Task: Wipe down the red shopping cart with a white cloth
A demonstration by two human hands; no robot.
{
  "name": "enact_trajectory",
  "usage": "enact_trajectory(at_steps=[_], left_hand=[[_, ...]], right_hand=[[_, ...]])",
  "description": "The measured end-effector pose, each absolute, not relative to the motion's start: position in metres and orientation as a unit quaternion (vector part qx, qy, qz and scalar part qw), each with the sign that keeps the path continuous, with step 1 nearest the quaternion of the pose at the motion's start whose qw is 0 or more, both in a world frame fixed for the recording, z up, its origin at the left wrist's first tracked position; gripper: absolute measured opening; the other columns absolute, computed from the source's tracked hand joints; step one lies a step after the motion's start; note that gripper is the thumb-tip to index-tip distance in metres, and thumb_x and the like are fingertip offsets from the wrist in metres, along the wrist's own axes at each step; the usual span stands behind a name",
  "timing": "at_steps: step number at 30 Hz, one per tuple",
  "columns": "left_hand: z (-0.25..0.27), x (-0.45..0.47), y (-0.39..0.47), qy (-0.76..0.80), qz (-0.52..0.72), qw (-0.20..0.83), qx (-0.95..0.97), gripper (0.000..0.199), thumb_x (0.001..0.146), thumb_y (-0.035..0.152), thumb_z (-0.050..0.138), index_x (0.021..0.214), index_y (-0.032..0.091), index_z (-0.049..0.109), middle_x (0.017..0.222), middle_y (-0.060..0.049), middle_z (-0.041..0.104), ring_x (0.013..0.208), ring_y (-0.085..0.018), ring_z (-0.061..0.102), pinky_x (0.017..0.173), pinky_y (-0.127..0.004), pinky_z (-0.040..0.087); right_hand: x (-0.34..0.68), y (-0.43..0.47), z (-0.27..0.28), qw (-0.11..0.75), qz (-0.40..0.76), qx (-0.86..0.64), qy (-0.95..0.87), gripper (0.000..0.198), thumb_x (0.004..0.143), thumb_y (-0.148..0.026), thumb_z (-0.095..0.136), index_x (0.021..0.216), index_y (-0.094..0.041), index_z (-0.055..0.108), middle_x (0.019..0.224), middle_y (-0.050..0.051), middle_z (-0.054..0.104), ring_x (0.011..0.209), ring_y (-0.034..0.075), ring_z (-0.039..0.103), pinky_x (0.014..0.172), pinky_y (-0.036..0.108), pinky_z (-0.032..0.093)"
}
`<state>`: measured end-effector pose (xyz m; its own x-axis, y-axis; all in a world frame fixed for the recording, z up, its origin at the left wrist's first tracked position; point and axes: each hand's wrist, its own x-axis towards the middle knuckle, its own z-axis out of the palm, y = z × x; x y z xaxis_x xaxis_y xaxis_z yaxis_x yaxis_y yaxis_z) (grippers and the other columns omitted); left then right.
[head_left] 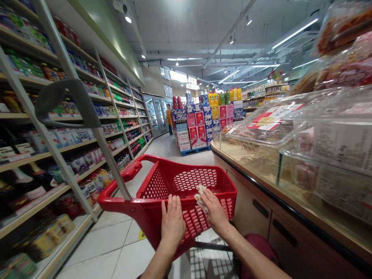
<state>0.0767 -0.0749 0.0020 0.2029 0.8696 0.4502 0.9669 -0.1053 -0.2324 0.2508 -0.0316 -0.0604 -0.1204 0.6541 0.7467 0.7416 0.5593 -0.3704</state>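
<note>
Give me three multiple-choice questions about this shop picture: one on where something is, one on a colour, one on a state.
1. Where does the left hand rest?
A. on the basket's near rim
B. on a shelf
C. on the counter

2. What colour is the basket?
A. blue
B. red
C. grey

3. What is in the right hand?
A. nothing
B. a bottle
C. a crumpled pale cloth

Answers:
1 A, its palm lies flat on the rim nearest the camera.
2 B, the plastic mesh and handle are red.
3 C, the fingers press the cloth against the basket's edge.
</note>
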Motion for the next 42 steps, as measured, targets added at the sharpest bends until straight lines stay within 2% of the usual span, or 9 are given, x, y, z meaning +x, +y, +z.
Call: enact_trajectory(at_steps=[6, 10, 18, 26, 28, 31, 34, 37, 42], left_hand=[[0.001, 0.076, -0.075, -0.623, -0.099, 0.235, -0.739, 0.062, 0.066, 0.021, 0.042, 0.125, 0.006, 0.038, 0.132, -0.013, 0.04, 0.127, -0.026, 0.024, 0.106, -0.045, 0.011], [0.001, 0.076, -0.075, -0.625, -0.097, 0.238, -0.737, 0.06, 0.067, 0.022, 0.041, 0.125, 0.006, 0.039, 0.132, -0.013, 0.04, 0.127, -0.026, 0.024, 0.106, -0.046, 0.01], [0.001, 0.075, -0.075, -0.621, -0.097, 0.238, -0.74, 0.061, 0.067, 0.023, 0.043, 0.126, 0.008, 0.038, 0.132, -0.012, 0.04, 0.127, -0.026, 0.025, 0.106, -0.045, 0.011], [-0.007, 0.077, -0.071, -0.626, -0.121, 0.243, -0.731, 0.063, 0.066, 0.023, 0.044, 0.126, 0.004, 0.037, 0.133, -0.015, 0.038, 0.128, -0.028, 0.022, 0.107, -0.046, 0.006], [-0.007, 0.076, -0.072, -0.625, -0.116, 0.241, -0.733, 0.063, 0.067, 0.023, 0.044, 0.126, 0.004, 0.036, 0.134, -0.014, 0.037, 0.128, -0.028, 0.021, 0.107, -0.046, 0.006], [-0.006, 0.076, -0.071, -0.621, -0.107, 0.244, -0.737, 0.063, 0.067, 0.023, 0.043, 0.127, 0.004, 0.035, 0.135, -0.014, 0.035, 0.129, -0.028, 0.019, 0.107, -0.046, 0.006], [-0.005, 0.077, -0.07, -0.629, -0.103, 0.243, -0.731, 0.062, 0.069, 0.023, 0.042, 0.127, 0.004, 0.035, 0.135, -0.014, 0.035, 0.129, -0.027, 0.019, 0.107, -0.045, 0.006], [-0.004, 0.077, -0.07, -0.635, -0.1, 0.233, -0.73, 0.061, 0.07, 0.022, 0.04, 0.128, 0.005, 0.033, 0.136, -0.012, 0.033, 0.13, -0.025, 0.017, 0.107, -0.043, 0.007], [-0.001, 0.079, -0.071, -0.642, -0.076, 0.199, -0.737, 0.063, 0.07, 0.02, 0.039, 0.13, 0.005, 0.028, 0.139, -0.012, 0.026, 0.131, -0.025, 0.012, 0.107, -0.043, 0.009]], right_hand=[[0.283, -0.022, -0.065, 0.474, -0.045, -0.566, -0.673, 0.043, 0.077, -0.012, 0.041, 0.118, -0.019, 0.051, 0.126, 0.009, 0.047, 0.12, 0.023, 0.037, 0.096, 0.046, 0.034], [0.255, -0.026, -0.062, 0.479, -0.058, -0.505, -0.715, 0.043, 0.079, -0.013, 0.04, 0.12, -0.022, 0.049, 0.129, 0.007, 0.044, 0.122, 0.021, 0.034, 0.097, 0.044, 0.034], [0.266, -0.024, -0.047, 0.412, -0.026, -0.581, -0.702, 0.049, 0.078, -0.004, 0.033, 0.122, -0.02, 0.047, 0.127, 0.009, 0.046, 0.119, 0.022, 0.039, 0.097, 0.049, 0.031], [0.307, -0.027, -0.032, 0.257, -0.061, -0.43, -0.863, 0.037, 0.083, -0.016, 0.043, 0.118, -0.025, 0.05, 0.131, 0.006, 0.041, 0.123, 0.02, 0.033, 0.1, 0.043, 0.028], [0.313, -0.024, -0.034, 0.268, -0.059, -0.459, -0.845, 0.037, 0.083, -0.013, 0.041, 0.116, -0.024, 0.052, 0.13, 0.007, 0.042, 0.122, 0.021, 0.035, 0.1, 0.045, 0.029], [0.291, -0.024, -0.045, 0.366, -0.064, -0.528, -0.764, 0.037, 0.084, -0.013, 0.038, 0.117, -0.021, 0.051, 0.13, 0.01, 0.042, 0.123, 0.023, 0.034, 0.097, 0.048, 0.032], [0.253, -0.029, -0.055, 0.448, -0.076, -0.495, -0.741, 0.04, 0.083, -0.017, 0.04, 0.122, -0.021, 0.046, 0.133, 0.01, 0.038, 0.125, 0.022, 0.029, 0.097, 0.045, 0.033], [0.251, -0.031, -0.055, 0.419, -0.072, -0.471, -0.773, 0.045, 0.08, -0.01, 0.038, 0.123, -0.022, 0.045, 0.131, 0.008, 0.041, 0.124, 0.021, 0.032, 0.098, 0.046, 0.031], [0.295, -0.025, -0.044, 0.331, -0.062, -0.624, -0.705, 0.053, 0.073, 0.001, 0.031, 0.119, -0.015, 0.05, 0.129, 0.01, 0.043, 0.122, 0.025, 0.035, 0.098, 0.048, 0.028]])
